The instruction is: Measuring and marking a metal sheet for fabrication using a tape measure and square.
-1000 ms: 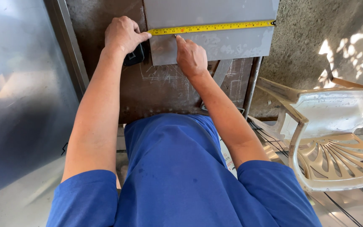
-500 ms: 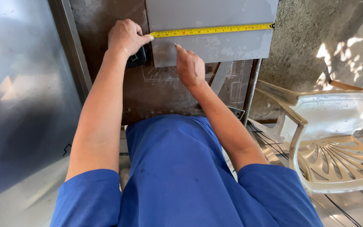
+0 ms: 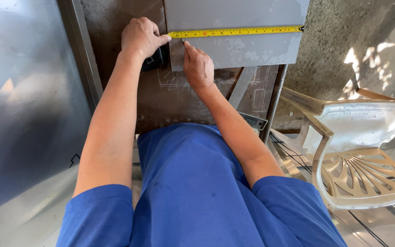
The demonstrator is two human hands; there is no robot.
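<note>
A grey metal sheet lies on a rusty brown worktable. A yellow tape measure blade stretches across the sheet, hooked on its right edge. My left hand presses the tape's black case and blade down at the sheet's left edge. My right hand rests on the sheet just below the blade, pinching a thin marking tool whose tip touches the sheet near the blade's left end.
A large shiny metal sheet stands on the left. A white plastic chair is at the right, beside a concrete floor. The table's steel frame leg runs down its right side.
My right hand slid up and a little left, bringing the marking tool's tip up to the tape blade. The left hand stayed on the tape case.
</note>
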